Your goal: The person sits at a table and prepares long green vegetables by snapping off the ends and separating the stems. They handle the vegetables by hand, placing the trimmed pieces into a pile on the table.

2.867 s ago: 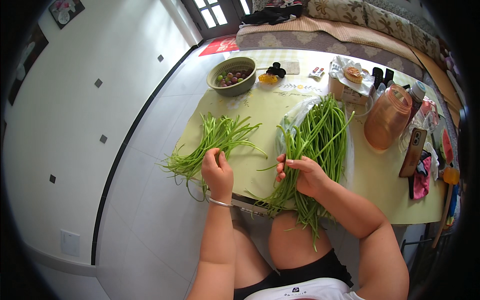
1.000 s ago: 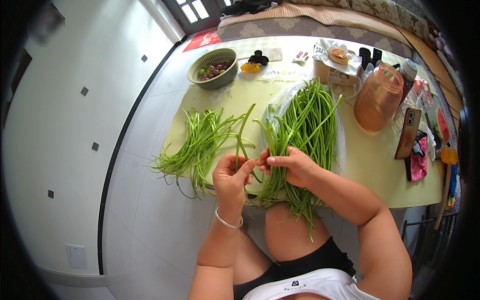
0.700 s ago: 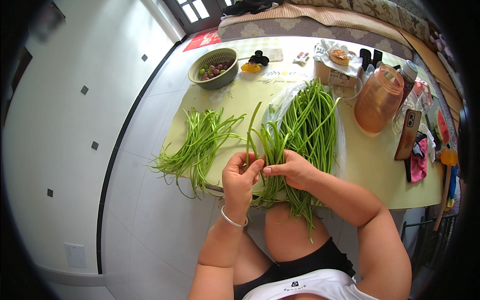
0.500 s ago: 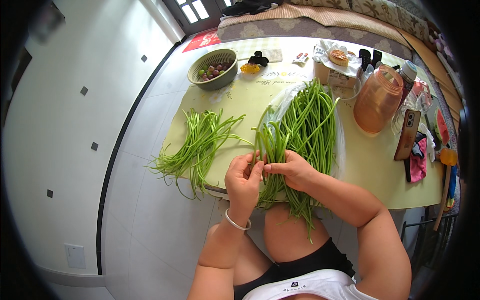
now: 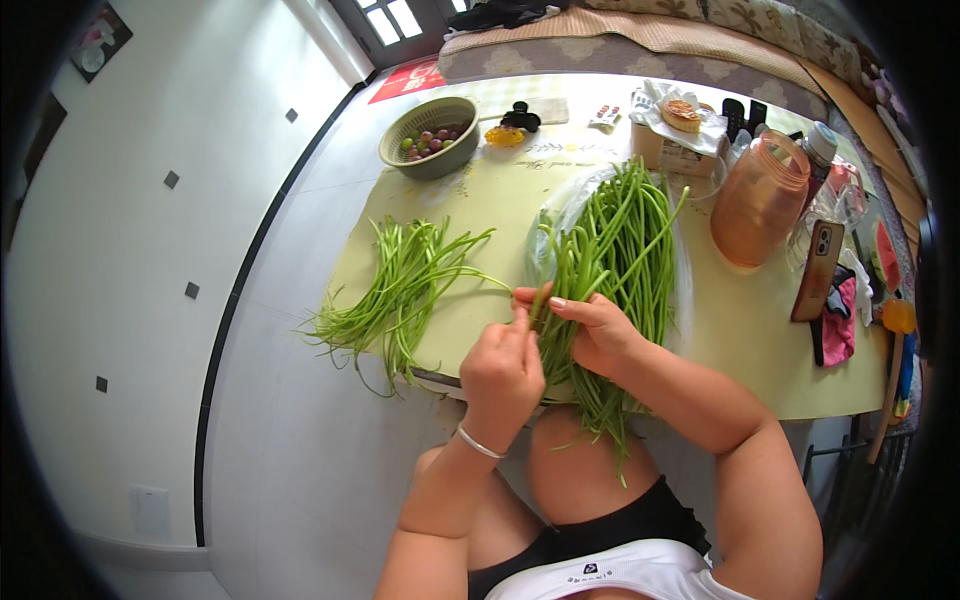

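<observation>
A thick bunch of long green vegetable stems (image 5: 640, 250) lies on a clear plastic bag (image 5: 684, 300), its ends hanging over the table's near edge. My right hand (image 5: 607, 338) is closed round several stems at the bunch's left side, thumb on top. My left hand (image 5: 502, 368), with a silver bangle on its wrist, meets it at the fingertips. Its fingers pinch at the stems there, partly hidden behind the hand. To the left, a looser pile of green stems (image 5: 400, 290) rests on the table, some tips drooping over the edge.
On the yellow-green tablecloth (image 5: 480, 200) stand a basket (image 5: 455, 160) of grapes, a black-and-amber hair clip (image 5: 520, 120), a box (image 5: 680, 155) with a pastry, an orange plastic jar (image 5: 758, 200) and a phone (image 5: 817, 270). A padded bench (image 5: 620, 60) runs behind.
My left hand has turned and shifted slightly right, its back now toward me. The right hand has moved up a little, and the gripped stems lean further right. The left pile has not changed.
</observation>
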{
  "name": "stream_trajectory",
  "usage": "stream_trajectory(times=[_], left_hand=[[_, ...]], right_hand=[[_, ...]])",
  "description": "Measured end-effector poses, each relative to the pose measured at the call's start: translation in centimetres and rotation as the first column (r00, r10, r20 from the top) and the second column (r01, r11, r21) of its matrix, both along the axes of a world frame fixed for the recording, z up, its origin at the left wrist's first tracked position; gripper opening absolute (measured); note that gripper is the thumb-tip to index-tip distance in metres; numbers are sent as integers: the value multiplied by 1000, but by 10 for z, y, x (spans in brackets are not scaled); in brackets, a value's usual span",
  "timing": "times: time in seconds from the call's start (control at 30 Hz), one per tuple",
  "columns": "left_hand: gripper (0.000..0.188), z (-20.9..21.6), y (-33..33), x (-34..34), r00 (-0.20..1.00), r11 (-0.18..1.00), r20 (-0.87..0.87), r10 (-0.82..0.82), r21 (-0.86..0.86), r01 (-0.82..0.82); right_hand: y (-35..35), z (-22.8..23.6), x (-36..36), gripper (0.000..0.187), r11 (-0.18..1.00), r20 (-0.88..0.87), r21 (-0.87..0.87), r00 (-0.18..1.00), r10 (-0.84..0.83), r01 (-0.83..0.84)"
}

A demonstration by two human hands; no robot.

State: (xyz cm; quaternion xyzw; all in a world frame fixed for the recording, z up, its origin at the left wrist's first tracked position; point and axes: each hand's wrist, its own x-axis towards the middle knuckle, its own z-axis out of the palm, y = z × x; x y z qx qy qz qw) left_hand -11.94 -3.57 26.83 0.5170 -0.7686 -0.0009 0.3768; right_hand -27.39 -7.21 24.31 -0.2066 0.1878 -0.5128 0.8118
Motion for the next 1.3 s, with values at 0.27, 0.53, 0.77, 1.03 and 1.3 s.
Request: stream_trajectory(times=[0.27, 0.53, 0.77, 1.03, 1.3], left_hand=[[22, -6, -3, 5, 979, 980, -45, -197, 30, 198], [11, -46, -78, 78, 951, 937, 47, 307, -187, -293], [11, -54, -88, 93, 916, 938, 205, 344, -116, -327], [10, -25, -47, 35, 988, 994, -146, 44, -94, -58], [16, -6, -29, 20, 946, 950, -165, -279, -187, 248]], right_hand=[[0, -6, 3, 24, 1000, 18, -21, 1000, -16, 17], [-1, -5, -1, 17, 999, 101, 39, 995, 19, -23], [-1, -3, 1, 17, 998, 74, 29, 996, 47, -49], [0, 2, -1, 27, 999, -80, 45, 997, -19, 23], [1, -1, 0, 23, 997, -43, 73, 998, 36, -33]])
